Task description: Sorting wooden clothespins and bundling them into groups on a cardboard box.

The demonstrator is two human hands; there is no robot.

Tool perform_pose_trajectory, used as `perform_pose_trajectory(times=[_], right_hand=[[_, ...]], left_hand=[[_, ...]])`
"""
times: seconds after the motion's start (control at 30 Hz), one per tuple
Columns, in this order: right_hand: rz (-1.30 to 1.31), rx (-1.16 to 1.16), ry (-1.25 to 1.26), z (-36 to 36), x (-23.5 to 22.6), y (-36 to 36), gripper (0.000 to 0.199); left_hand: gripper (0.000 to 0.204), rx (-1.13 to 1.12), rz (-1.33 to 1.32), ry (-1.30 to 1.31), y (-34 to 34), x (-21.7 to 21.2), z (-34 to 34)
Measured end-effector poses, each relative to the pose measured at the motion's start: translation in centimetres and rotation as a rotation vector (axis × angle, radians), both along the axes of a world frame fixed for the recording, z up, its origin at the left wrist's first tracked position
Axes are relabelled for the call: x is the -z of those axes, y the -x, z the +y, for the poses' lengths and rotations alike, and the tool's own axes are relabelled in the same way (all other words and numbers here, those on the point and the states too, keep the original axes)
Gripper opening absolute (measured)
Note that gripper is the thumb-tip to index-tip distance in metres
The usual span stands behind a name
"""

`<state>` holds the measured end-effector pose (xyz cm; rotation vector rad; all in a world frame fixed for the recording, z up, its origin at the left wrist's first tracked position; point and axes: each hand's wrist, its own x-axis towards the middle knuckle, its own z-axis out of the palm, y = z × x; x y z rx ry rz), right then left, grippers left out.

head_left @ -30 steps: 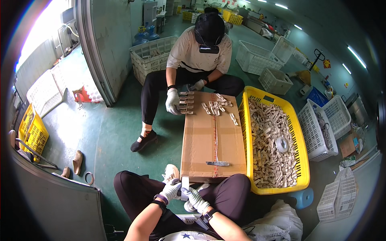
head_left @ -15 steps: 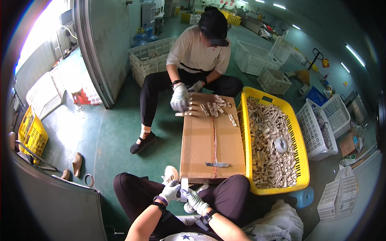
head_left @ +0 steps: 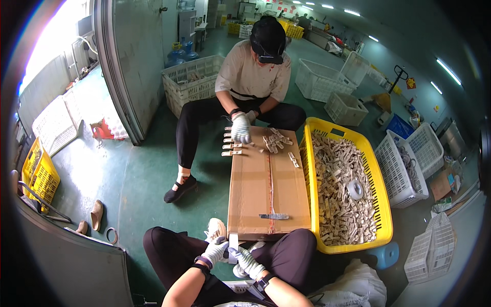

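Low at the box's near edge, my gloved left hand (head_left: 215, 251) has its fingers closed on a flat white strip (head_left: 233, 242). From the other side, my gloved right hand (head_left: 247, 262) grips the same strip lower down. The strip stands upright between them; its exact kind is not clear. In front is a taped cardboard box (head_left: 250, 192), with a grey flat blade-like tool (head_left: 274, 216) lying on it. Small pale peg-like clips (head_left: 276, 139) lie loosely on its far part. More clips (head_left: 231, 147) are lined up along its far left edge.
Across the box, a seated co-worker's gloved hand (head_left: 241, 129) is over the clips. A yellow crate (head_left: 387, 225) full of clips, with a tape roll (head_left: 355, 189) on top, stands right of the box. A blue stool (head_left: 386, 253) and white sack (head_left: 353, 286) are beside my right knee.
The co-worker's hand has moved right, from the box's left edge toward the loose clips, uncovering the row there. My hands stay around the white strip. The view has shifted slightly.
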<state>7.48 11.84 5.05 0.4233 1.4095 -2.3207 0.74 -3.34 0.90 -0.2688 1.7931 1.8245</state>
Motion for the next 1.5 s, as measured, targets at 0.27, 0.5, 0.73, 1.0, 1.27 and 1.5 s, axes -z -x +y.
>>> perform_pose_trajectory(times=[0.27, 0.5, 0.73, 1.0, 1.27, 1.5], right_hand=[[-0.052, 0.029, 0.119, -0.4, -1.4, 0.2, 0.023], [-0.023, 0.014, 0.083, -0.4, -0.7, 0.2, 0.028], [-0.033, -0.001, 0.058, -1.0, -5.0, -0.7, 0.026], [0.092, -0.09, -0.071, -1.6, -8.4, -1.8, 0.072], [0.154, -0.07, -0.59, 3.5, -14.0, -6.3, 0.054], [0.009, 0.983, -0.974, 16.2, -18.7, -25.3, 0.011]], left_hand=[[0.042, -0.074, -0.083, -0.084, 0.1, 0.7, 0.5], [0.045, -0.07, -0.025, -0.064, -0.1, -1.4, 0.3], [0.038, -0.127, 0.036, -0.449, 0.1, -2.9, 0.0], [0.051, 0.404, 0.514, -0.031, 1.7, -2.2, -0.9], [0.029, 0.178, -0.086, -0.322, 0.1, -8.8, 3.1], [0.031, 0.064, -0.499, -0.372, 0.3, -10.3, 3.7]])
